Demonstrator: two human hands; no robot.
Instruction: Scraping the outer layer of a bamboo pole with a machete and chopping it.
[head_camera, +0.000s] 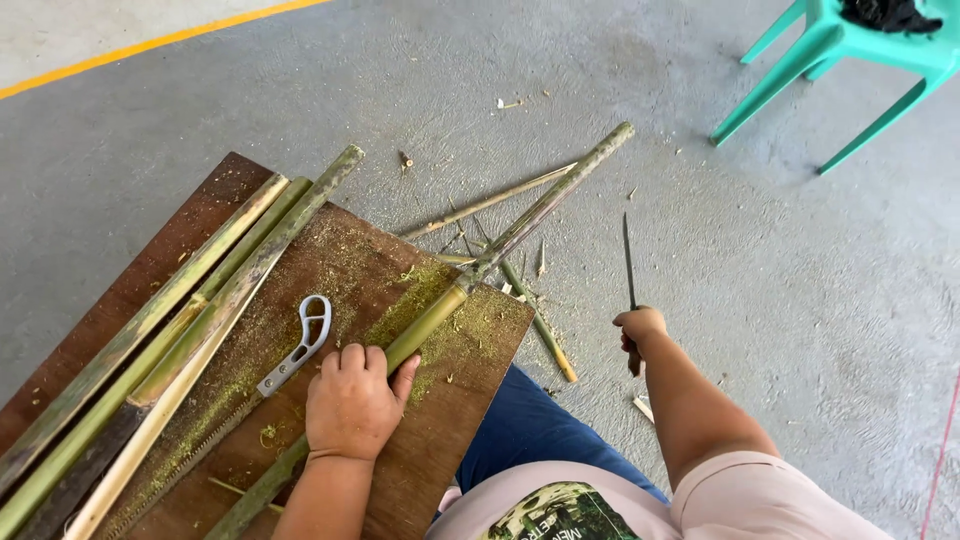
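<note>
On a brown wooden board (440, 430) dusted with green shavings, the left hand (352, 400) presses down over a long green bamboo pole (470, 275), fingers curled closed around it. That pole runs on a slant from the board's near edge, past the hand, and out over the grey concrete floor (750, 300), its far end well clear of the board.

Out to the side, the right hand (638, 328) is closed on the handle of a long knife (628, 262) — the thin blade points up and away, held above the floor and apart from the pole.

Just beside the left hand lies a hand saw (290, 360) with a pale grey handle, its toothed blade stretching back along the board. Beyond it, several more bamboo poles (190, 300) lie side by side along the board's left part. Thin bamboo offcuts (535, 320) and slivers are scattered on the floor near the board's corner — one thin stick (490, 203) lies crosswise under the held pole. A teal plastic chair (850, 50) stands in the far corner, and a yellow line (150, 42) crosses the floor at the top.
</note>
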